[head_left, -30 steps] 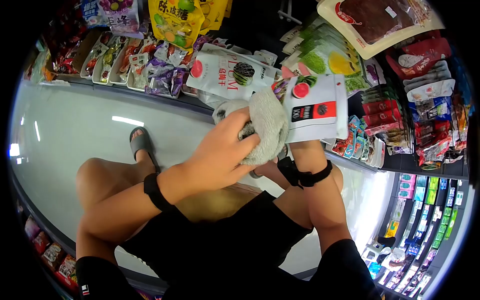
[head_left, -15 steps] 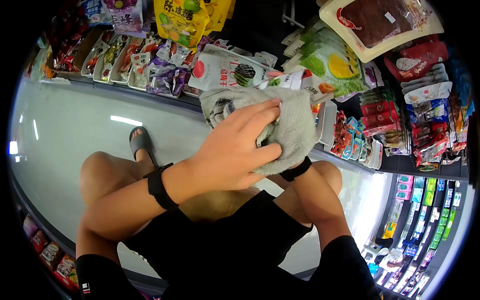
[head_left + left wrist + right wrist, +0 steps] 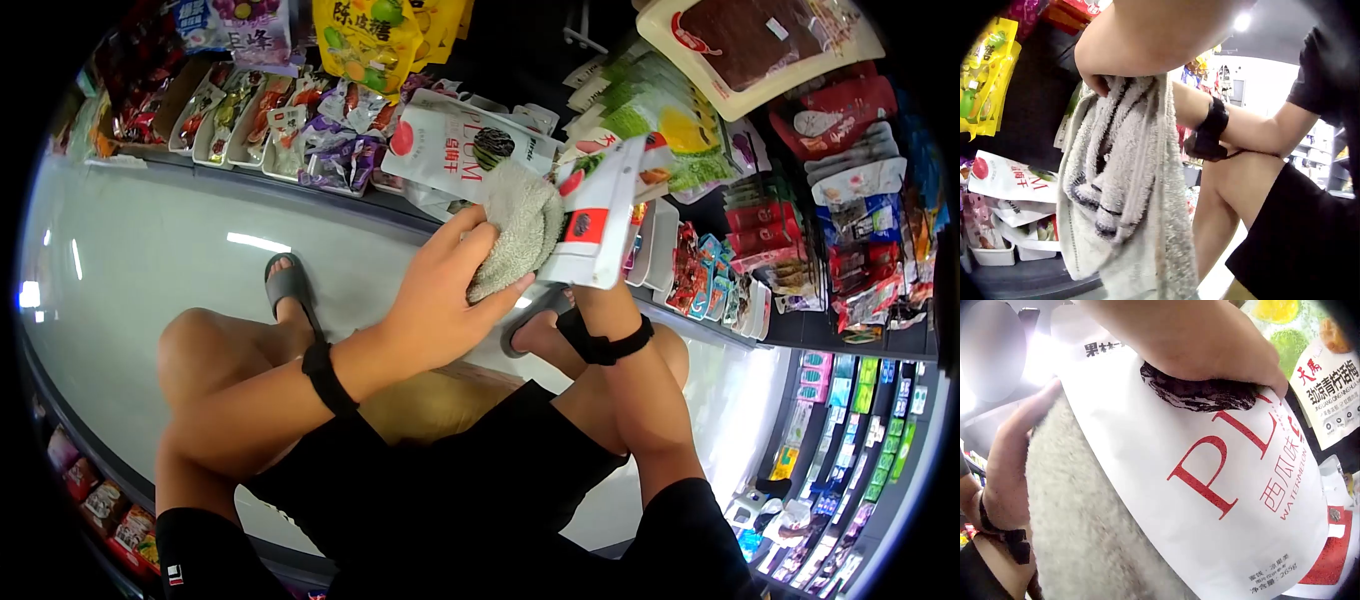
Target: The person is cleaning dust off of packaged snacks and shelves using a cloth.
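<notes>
My left hand [image 3: 435, 285] grips a bunched grey towel [image 3: 520, 225], thumb on the near side. In the left wrist view the towel [image 3: 1122, 175] hangs in folds with dark stripes under the hand. The right hand [image 3: 1210, 344] holds a white snack pouch [image 3: 1210, 487] with red PLUM lettering, its fingers over the printed plum. From the head view most of that hand is hidden behind the pouch [image 3: 595, 220], which is tilted with its back label showing. The towel lies right against the pouch's left side.
Another white plum pouch [image 3: 470, 145] leans on the shelf edge behind the towel. White trays of wrapped sweets [image 3: 235, 125] line the shelf to the left. Green pouches [image 3: 660, 120], a large cream pack [image 3: 760, 50] and hanging red packs [image 3: 835, 110] fill the right.
The towel swept right across the pouch, covering most of it half a second ago, then moved back left. The pouch shows again, turned more edge-on than one second ago.
</notes>
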Demonstrator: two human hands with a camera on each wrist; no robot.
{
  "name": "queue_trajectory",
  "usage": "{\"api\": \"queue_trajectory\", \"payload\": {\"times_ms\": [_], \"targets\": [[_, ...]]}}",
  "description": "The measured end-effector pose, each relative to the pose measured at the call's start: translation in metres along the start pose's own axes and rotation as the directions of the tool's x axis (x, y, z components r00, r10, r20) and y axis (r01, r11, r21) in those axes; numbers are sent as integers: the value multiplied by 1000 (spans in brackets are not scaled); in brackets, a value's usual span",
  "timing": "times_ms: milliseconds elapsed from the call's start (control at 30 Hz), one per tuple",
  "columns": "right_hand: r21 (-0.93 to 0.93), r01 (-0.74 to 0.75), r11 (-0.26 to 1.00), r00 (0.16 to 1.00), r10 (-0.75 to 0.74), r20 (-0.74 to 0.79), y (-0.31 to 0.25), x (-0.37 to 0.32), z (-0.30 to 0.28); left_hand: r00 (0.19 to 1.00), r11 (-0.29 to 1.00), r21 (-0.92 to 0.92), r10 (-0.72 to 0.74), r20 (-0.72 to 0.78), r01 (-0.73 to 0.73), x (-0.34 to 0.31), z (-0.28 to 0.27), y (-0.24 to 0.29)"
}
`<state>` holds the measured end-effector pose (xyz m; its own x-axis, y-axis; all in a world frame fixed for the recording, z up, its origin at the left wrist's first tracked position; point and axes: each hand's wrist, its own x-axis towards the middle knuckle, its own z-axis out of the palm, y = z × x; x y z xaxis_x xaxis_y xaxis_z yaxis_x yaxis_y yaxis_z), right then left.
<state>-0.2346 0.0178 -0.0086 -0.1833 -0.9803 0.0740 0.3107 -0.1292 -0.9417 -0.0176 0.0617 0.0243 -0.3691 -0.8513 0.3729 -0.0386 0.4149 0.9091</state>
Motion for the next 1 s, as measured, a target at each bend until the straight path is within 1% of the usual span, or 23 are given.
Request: {"api": "queue_trajectory", "payload": {"times_ms": [33, 67, 100, 133, 167, 200, 267, 300, 333, 400, 433, 467, 533, 567, 600, 700, 767, 800, 867, 900, 933, 967, 1000], "targets": [[-96, 12, 995, 988, -27, -153, -15, 0, 27, 1000, 1000, -2, 2, 5, -2, 2, -2, 5], [-95, -30, 995, 965, 4, -263, -6, 5, 24, 998, 998, -4, 61, -3, -61, 4, -5, 10], [-184, -11, 983, 966, -37, -255, 0, 11, 21, 993, 993, -6, 119, -14, -119, 6, -7, 13], [-270, 10, 963, 967, -77, -241, 3, 15, 22, 993, 993, -7, 121, -16, -121, 8, -8, 14], [-113, 5, 994, 973, -31, -230, 6, 15, 24, 993, 993, -18, 120, -14, -120, 10, -8, 16], [-114, 4, 993, 973, -30, -227, 7, 15, 23, 993, 993, -28, 118, -14, -119, 12, -8, 17], [-184, -8, 983, 989, -20, -148, 12, 16, 16, 988, 989, 1, 150, -23, -150, 14, -4, 11], [-226, -22, 974, 999, 12, -42, 10, 15, 9, 983, 983, 30, 179, -27, -179, 15, -2, 8], [-226, -21, 974, 999, 14, -35, 11, 16, 11, 983, 983, 35, 179, -33, -178, 16, -1, 5], [-105, -67, 992, 997, 61, -54, 12, 18, 14, 980, 965, 202, 184, -71, -166, 17, 1, 0], [-104, -66, 992, 997, 60, -53, 11, 18, 15, 980, 965, 203, 184, -70, -167, 19, 0, -1], [-277, -46, 960, 997, 28, -69, 11, 19, 15, 984, 979, 147, 157, -83, -144, 21, 0, -1], [-593, -17, 805, 995, -42, -86, 9, 19, 16, 987, 989, 89, 129, -90, -121, 21, -1, -1], [-667, -73, 741, 996, 17, -91, 5, 18, 16, 993, 990, 106, 101, -68, -94, 21, -2, -1], [-667, -73, 741, 996, 16, -91, 6, 18, 16, 996, 990, 125, 73, -47, -66, 20, -2, 0], [-396, -145, 907, 989, 122, -84, 12, 16, 12, 994, 979, 174, 107, -8, -104, 17, 0, 1], [-192, -195, 962, 981, 187, -59, 18, 16, 8, 993, 972, 204, 122, 3, -120, 17, 1, -1], [-192, -195, 962, 981, 186, -59, 19, 17, 5, 991, 963, 234, 135, 13, -135, 17, 1, -2], [-327, -191, 925, 981, 173, -86, 20, 18, 2, 990, 967, 212, 141, 11, -140, 19, 0, -3], [-327, -191, 925, 981, 172, -85, 20, 19, 1, 989, 971, 190, 146, 10, -145, 20, -2, -4], [-266, -184, 946, 982, 167, -85, 18, 19, 4, 989, 971, 190, 146, 9, -145, 21, -3, -5], [-203, -175, 963, 983, 161, -86, 15, 19, 6, 986, 977, 133, 166, 12, -166, 22, -4, -6], [-203, -173, 964, 984, 159, -84, 12, 18, 9, 982, 980, 76, 186, 14, -187, 23, -5, -6]]}}
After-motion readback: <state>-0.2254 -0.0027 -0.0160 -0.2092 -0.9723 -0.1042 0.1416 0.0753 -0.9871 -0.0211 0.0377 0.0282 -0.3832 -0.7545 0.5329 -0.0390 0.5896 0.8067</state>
